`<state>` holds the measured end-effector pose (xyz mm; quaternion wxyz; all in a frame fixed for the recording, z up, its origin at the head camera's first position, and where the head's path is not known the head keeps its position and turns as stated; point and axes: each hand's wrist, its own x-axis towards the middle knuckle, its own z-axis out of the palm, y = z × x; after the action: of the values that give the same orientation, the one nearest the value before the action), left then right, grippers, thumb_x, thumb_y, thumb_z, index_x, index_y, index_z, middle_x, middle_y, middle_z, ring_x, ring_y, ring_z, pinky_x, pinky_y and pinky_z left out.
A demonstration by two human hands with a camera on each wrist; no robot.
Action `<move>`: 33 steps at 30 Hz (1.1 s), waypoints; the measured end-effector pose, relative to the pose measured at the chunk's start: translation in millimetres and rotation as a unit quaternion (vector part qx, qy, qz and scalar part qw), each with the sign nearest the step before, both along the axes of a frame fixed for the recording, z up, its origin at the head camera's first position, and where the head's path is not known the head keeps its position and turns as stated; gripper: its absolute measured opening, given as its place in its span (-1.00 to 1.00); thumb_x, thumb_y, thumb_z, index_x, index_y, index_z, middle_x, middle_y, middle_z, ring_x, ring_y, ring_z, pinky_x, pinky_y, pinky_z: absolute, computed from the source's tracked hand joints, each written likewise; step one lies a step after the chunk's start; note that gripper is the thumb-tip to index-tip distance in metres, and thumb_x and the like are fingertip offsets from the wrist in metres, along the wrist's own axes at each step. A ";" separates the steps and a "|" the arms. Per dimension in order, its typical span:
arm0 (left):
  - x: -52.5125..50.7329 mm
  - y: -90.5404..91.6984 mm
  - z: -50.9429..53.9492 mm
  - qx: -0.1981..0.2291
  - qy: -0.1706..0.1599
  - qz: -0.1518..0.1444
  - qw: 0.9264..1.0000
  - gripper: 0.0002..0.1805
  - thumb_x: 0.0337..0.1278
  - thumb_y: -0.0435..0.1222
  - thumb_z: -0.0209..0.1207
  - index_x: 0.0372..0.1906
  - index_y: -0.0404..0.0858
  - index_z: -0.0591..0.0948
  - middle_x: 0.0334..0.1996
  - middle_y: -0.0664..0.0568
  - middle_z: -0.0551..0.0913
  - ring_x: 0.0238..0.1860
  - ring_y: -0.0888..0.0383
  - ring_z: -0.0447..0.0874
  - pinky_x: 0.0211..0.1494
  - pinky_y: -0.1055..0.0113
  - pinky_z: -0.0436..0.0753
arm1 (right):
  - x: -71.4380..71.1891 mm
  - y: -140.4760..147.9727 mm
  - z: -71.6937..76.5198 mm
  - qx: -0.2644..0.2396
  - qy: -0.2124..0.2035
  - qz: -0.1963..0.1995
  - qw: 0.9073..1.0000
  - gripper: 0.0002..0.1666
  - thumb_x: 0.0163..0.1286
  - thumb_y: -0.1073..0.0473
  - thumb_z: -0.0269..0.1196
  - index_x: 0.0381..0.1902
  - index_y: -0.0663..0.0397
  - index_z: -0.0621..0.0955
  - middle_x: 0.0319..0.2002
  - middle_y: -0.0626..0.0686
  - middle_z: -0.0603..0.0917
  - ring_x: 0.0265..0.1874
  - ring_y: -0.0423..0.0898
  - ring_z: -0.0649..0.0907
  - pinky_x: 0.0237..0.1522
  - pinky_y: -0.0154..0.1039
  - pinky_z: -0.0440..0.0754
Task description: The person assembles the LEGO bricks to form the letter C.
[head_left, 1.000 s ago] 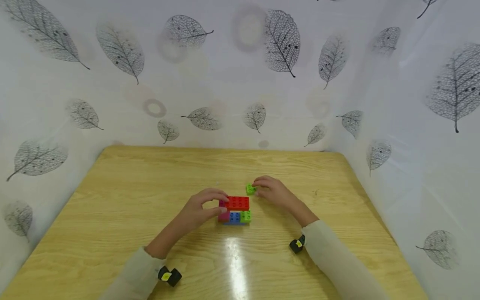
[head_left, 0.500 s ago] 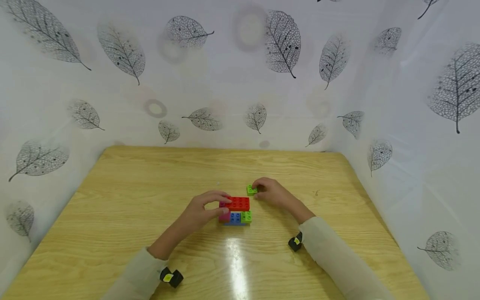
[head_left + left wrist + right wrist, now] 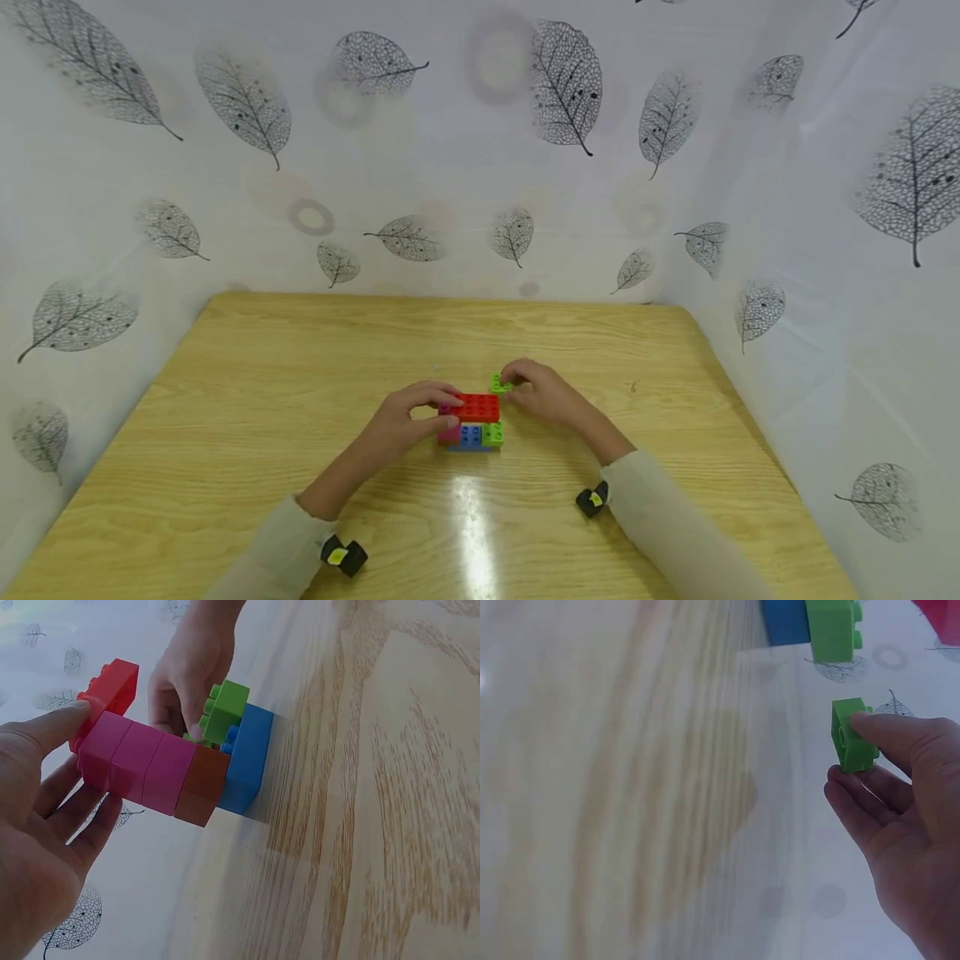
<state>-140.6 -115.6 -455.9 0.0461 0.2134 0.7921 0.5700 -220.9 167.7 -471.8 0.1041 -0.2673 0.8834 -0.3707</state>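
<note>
A toy-brick structure stands on the table, with a blue base brick (image 3: 251, 757), a brown-orange brick (image 3: 201, 786), a column of pink bricks (image 3: 142, 761) and a red brick (image 3: 476, 407) across the top. My left hand (image 3: 397, 425) holds it near the top, thumb at the red brick and fingers by the pink column. On the base's other end sits a green brick (image 3: 227, 705). My right hand (image 3: 547, 393) pinches a loose small green brick (image 3: 855, 735) between thumb and fingers, held behind and right of the structure. Its hollow underside partly shows in the right wrist view.
The wooden table (image 3: 300, 350) extends around the structure on every side. A white leaf-patterned sheet (image 3: 450, 167) stands along its back and sides. Black wrist-camera mounts (image 3: 343, 556) hang at both sleeves.
My right hand has taken up the loose green brick, which has tilted and shifted slightly toward the structure. The left hand and the structure have stayed almost still.
</note>
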 end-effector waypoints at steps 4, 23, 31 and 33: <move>0.1 0.1 -1.6 0.000 0.016 0.000 1.000 -0.79 0.23 -0.11 0.36 -0.05 0.05 0.73 0.14 0.20 0.62 0.09 0.15 0.59 0.19 -0.14 0.59 | 12.9 1.1 5.0 -0.034 0.013 0.008 0.999 -0.77 0.42 0.26 0.29 0.01 0.00 0.62 0.09 0.01 0.64 0.10 -0.01 0.61 0.19 0.00 0.58; 0.5 1.7 -2.7 0.007 0.056 -0.002 0.998 -0.80 0.23 -0.22 0.36 -0.06 -0.01 0.72 0.14 0.12 0.59 0.08 0.15 0.58 0.15 -0.17 0.59 | 54.3 6.5 9.6 -0.120 0.101 0.071 0.985 -0.75 0.32 0.35 0.37 -0.08 0.03 0.66 0.10 0.10 0.66 0.07 0.04 0.67 0.07 0.11 0.65; 1.9 4.7 -4.1 0.011 0.054 0.004 0.998 -0.81 0.22 -0.20 0.36 -0.07 -0.02 0.71 0.14 0.12 0.62 0.12 0.12 0.57 0.18 -0.17 0.58 | 61.1 5.5 10.2 -0.129 0.127 0.088 0.979 -0.74 0.29 0.36 0.39 -0.08 0.05 0.65 0.11 0.14 0.67 0.05 0.05 0.70 0.03 0.09 0.68; 2.3 5.4 -3.9 0.012 0.052 0.008 0.999 -0.82 0.22 -0.19 0.37 -0.09 -0.02 0.71 0.14 0.12 0.63 0.12 0.12 0.58 0.17 -0.17 0.58 | 62.2 5.1 10.2 -0.128 0.132 0.086 0.979 -0.75 0.30 0.34 0.39 -0.09 0.05 0.66 0.11 0.15 0.67 0.04 0.06 0.71 0.03 0.09 0.68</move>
<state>-138.3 -110.2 -459.8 -0.0026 0.2369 0.7881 0.5681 -158.7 172.8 -461.6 -0.0172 -0.3999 0.8083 -0.4318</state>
